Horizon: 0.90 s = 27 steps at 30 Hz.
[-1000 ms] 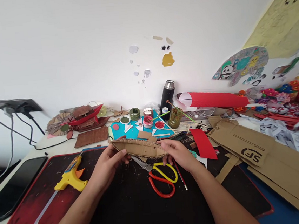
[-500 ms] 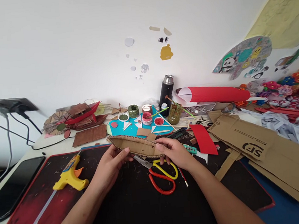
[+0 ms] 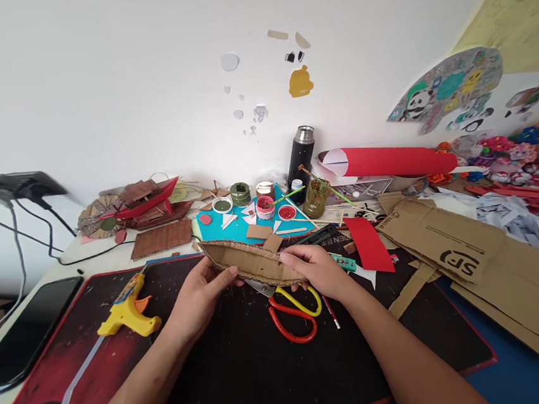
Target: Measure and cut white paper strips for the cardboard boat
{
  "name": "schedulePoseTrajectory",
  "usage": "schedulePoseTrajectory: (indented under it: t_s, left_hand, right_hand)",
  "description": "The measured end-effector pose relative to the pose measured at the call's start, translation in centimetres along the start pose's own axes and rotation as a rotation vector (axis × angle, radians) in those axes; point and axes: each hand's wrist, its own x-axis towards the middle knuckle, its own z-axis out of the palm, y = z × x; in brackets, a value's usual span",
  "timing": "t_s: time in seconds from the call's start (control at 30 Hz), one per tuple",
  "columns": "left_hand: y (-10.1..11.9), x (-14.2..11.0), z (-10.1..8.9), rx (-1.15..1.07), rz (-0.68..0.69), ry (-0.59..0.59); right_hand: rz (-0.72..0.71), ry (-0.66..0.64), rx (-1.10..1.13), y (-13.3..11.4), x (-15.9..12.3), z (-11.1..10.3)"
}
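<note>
A small boat-shaped cardboard hull (image 3: 251, 262), hollow on top with corrugated edges, is held up between both hands over the dark mat. My left hand (image 3: 206, 290) grips its left part, thumb on the near wall. On the right end, my right hand (image 3: 312, 271) pinches it with the thumb on the rim; the fingers underneath are partly hidden. Just below and behind the hull lie scissors (image 3: 295, 320) with one red and one yellow handle, their blades partly covered. Beside them is a pencil (image 3: 331, 312).
A yellow glue gun (image 3: 130, 310) lies left on the mat, near a black phone (image 3: 29, 330). Paint jars (image 3: 265, 207) stand on blue card behind. Flattened cardboard (image 3: 486, 270) and a red strip (image 3: 369, 245) lie right. A black flask (image 3: 301, 154) stands by the wall.
The cardboard hull has shifted slightly to the right in both hands, which keep their hold. The whole view has moved a little.
</note>
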Motion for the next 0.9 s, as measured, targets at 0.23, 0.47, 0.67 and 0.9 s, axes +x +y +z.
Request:
schedulePoseTrajectory:
  t_s: [0.23,0.47,0.67,0.9]
  left_hand:
    - [-0.5,0.1,-0.3,-0.015,0.013,0.008]
    - [-0.8,0.3,-0.4,-0.055,0.037,0.022]
    - [-0.8,0.1,-0.3,-0.037,-0.043,-0.072]
    - [0.0,-0.1,0.3,-0.013,-0.094,-0.022]
  right_hand:
    - [-0.003,-0.008,-0.004,0.3,0.1,0.0]
    - [0.003,-0.012,-0.004,0.9,0.2,0.2]
    - [-0.006,-0.006,-0.04,0.9,0.3,0.1]
    - [0.021,-0.012,-0.013,-0.1,-0.1,0.3]
